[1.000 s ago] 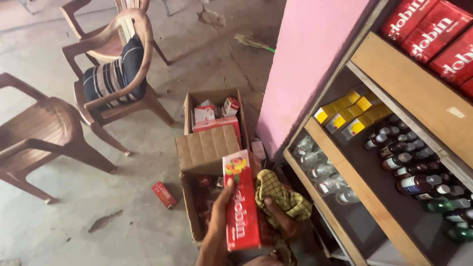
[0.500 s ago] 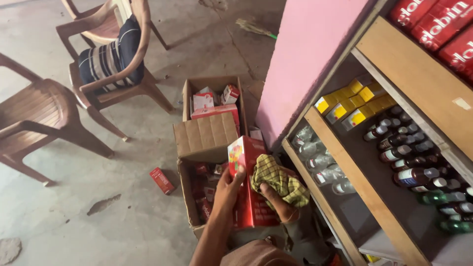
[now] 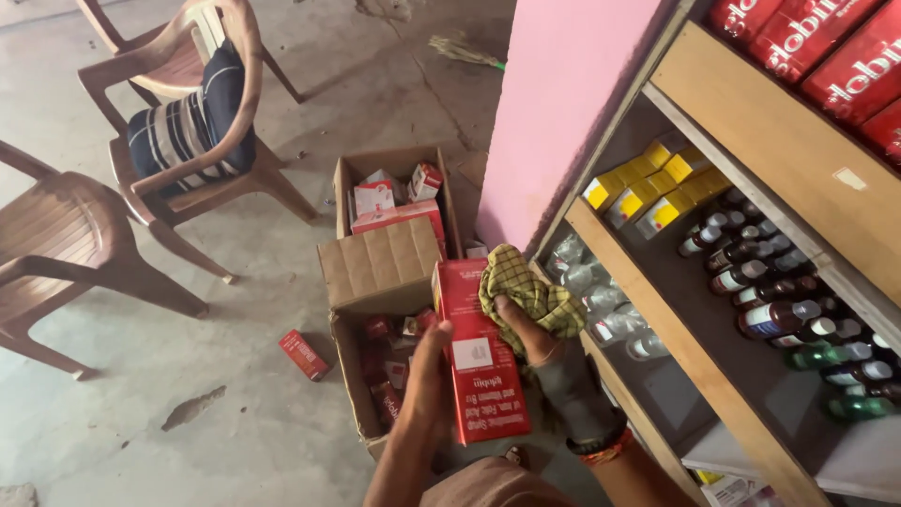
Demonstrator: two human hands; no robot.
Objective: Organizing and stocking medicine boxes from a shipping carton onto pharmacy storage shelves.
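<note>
Above the carton, left hand [image 3: 427, 380] grips red box [image 3: 481, 349]

Left hand [image 3: 427, 376] and right hand [image 3: 535, 333] both closed in grip.

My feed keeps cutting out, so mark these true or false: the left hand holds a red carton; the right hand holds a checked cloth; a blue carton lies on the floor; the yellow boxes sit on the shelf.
1. The left hand holds a red carton: true.
2. The right hand holds a checked cloth: true.
3. A blue carton lies on the floor: false, the small carton there is red.
4. The yellow boxes sit on the shelf: true.
</note>
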